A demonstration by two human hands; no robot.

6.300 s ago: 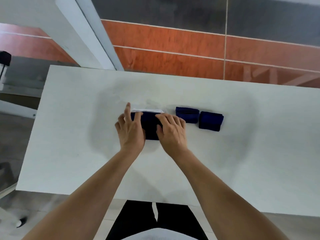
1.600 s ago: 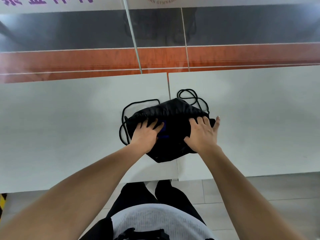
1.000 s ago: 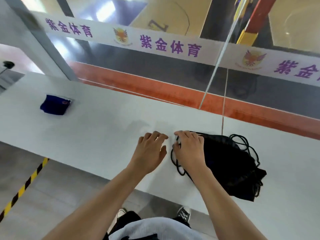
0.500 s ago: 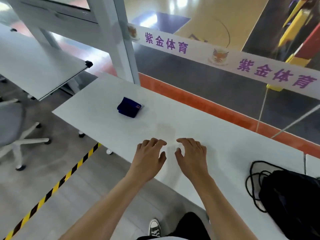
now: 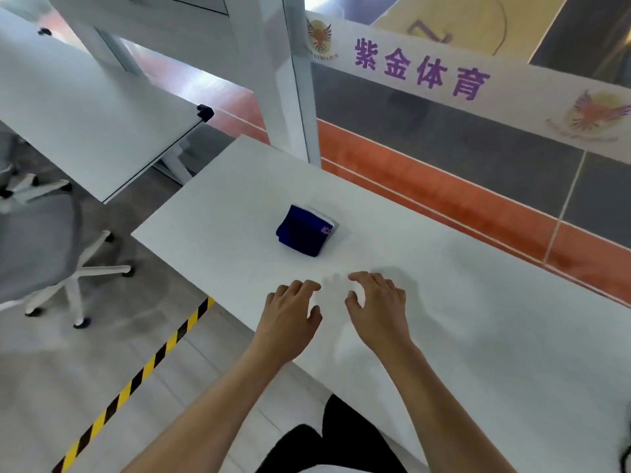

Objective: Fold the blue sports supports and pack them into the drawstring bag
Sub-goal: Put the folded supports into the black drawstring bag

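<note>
Banner reads 紫金体育; both hands hover loosely curled, empty, near folded blue support.

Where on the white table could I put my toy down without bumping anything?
The table is bare right of the right hand, out toward the orange stripe. There is also bare room between the folded blue support and the table's left corner. It is crowded only near the left hand and the right.

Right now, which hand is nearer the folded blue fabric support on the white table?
Left. The left hand is just below the folded blue fabric support; the right hand is below and further right.
</note>
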